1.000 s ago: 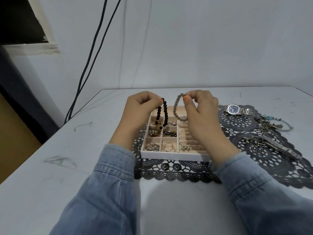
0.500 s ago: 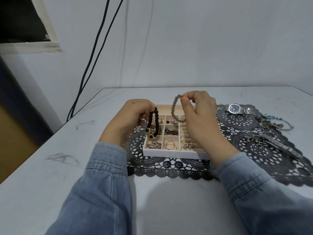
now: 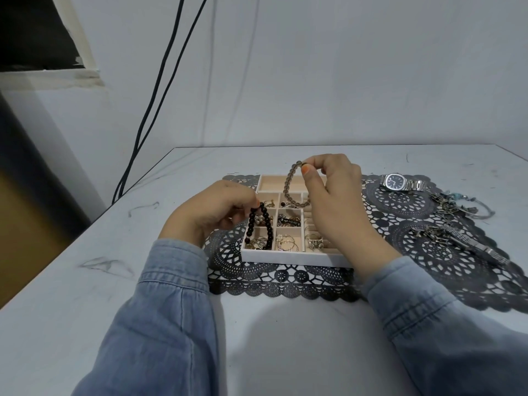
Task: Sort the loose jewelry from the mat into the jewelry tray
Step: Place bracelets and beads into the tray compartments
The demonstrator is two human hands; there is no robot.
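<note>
The left hand (image 3: 211, 210) pinched a black bracelet (image 3: 258, 227) over the tray (image 3: 285, 257). The right hand (image 3: 331, 190) pinched a grey bracelet (image 3: 287, 184).

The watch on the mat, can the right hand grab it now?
Probably not right away. The way over the mat to the watch looks free, but the right hand is pinching the grey bead bracelet, so it would likely need to drop that first.

No legible text. Watch (image 3: 395, 181) dial, rightward of the pinch by right hand (image 3: 333, 192): markings too small to read.
</note>
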